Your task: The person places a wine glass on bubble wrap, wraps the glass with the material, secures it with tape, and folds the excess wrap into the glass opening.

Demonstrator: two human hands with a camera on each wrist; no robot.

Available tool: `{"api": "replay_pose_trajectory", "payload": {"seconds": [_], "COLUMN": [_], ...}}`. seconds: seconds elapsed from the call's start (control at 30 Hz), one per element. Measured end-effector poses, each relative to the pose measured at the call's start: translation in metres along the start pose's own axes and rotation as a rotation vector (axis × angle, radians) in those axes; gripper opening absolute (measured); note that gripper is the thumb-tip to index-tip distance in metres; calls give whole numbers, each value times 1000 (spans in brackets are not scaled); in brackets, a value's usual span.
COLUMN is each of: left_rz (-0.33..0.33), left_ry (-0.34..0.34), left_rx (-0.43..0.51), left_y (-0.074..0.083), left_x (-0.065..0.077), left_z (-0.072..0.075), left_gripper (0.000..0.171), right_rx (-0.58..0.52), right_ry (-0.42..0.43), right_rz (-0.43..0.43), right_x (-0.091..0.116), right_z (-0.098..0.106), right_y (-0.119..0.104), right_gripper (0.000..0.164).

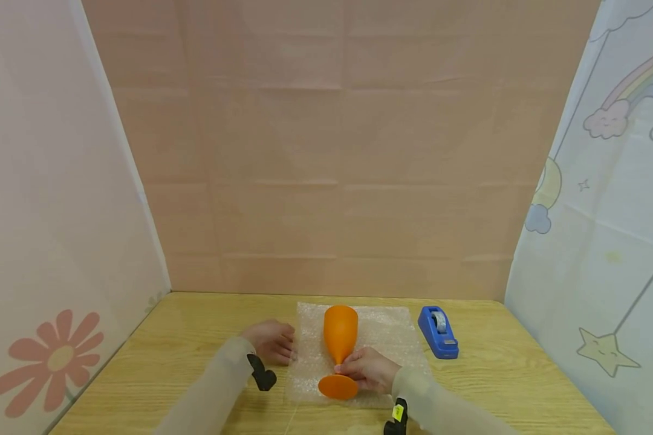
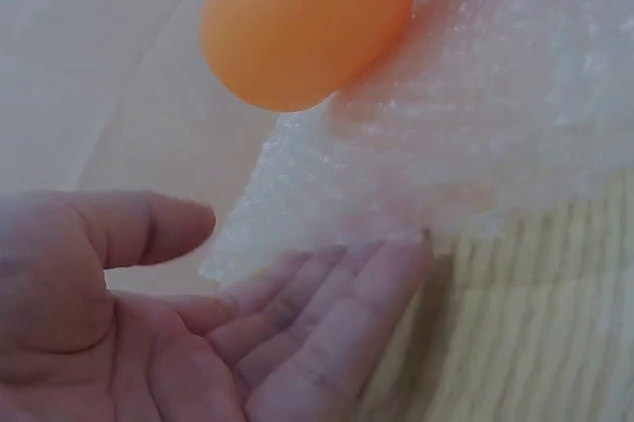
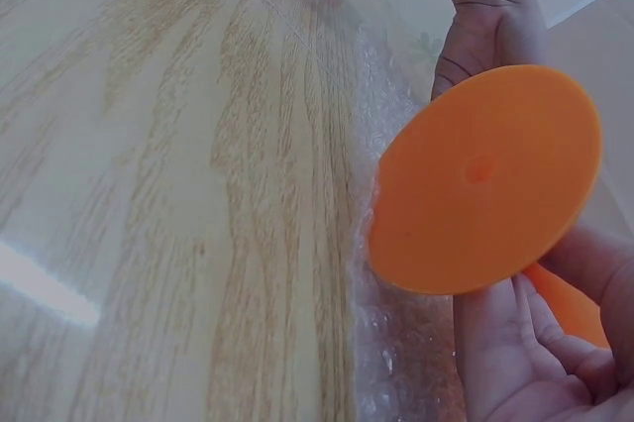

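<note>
An orange goblet [image 1: 340, 329] lies on its side over a sheet of bubble wrap [image 1: 383, 326], its bowl toward the back and its round foot toward the front. My right hand [image 1: 371, 370] pinches the goblet's stem, just behind the foot [image 3: 485, 179]. At the sheet's left edge is my left hand [image 1: 272, 342]. In the left wrist view its thumb [image 2: 163, 229] stands apart from the fingers [image 2: 327, 328], and the fingertips reach the edge of the wrap, partly under it. The goblet's bowl [image 2: 312, 26] hangs over the sheet's far part in that view.
A blue tape dispenser [image 1: 438, 332] with a roll of tape stands on the wooden table [image 1: 500, 368], right of the bubble wrap. A brown backdrop [image 1: 337, 151] rises behind the table. Printed white panels flank it on the left [image 1: 60, 211] and right [image 1: 604, 241].
</note>
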State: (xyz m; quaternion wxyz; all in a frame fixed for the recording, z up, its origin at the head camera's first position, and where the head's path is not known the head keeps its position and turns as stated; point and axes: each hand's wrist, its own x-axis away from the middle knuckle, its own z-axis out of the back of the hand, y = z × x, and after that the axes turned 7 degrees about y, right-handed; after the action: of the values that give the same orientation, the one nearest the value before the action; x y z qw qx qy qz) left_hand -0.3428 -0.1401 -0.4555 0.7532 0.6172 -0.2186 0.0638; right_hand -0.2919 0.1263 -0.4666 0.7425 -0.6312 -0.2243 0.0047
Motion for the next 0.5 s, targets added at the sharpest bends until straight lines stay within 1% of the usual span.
{"api": "replay_pose_trajectory", "payload": {"seconds": [0.13, 0.23, 0.4, 0.5], "left_rz": [-5, -13, -33, -53], "left_ry": [-77, -130, -193, -238], "left_rx": [-7, 6, 44, 73], "left_y": [-4, -8, -13, -14], "left_x": [-5, -8, -9, -8], "left_z": [-3, -4, -4, -4], "left_gripper": [26, 27, 33, 42], "right_rx": [-5, -8, -6, 1], "right_ry": [-3, -13, -18, -9], "right_rz": [3, 12, 9, -2], "right_x": [0, 0, 0, -1], "right_z": [0, 1, 2, 1], "right_y": [1, 2, 2, 1], "right_gripper": [20, 20, 22, 23]}}
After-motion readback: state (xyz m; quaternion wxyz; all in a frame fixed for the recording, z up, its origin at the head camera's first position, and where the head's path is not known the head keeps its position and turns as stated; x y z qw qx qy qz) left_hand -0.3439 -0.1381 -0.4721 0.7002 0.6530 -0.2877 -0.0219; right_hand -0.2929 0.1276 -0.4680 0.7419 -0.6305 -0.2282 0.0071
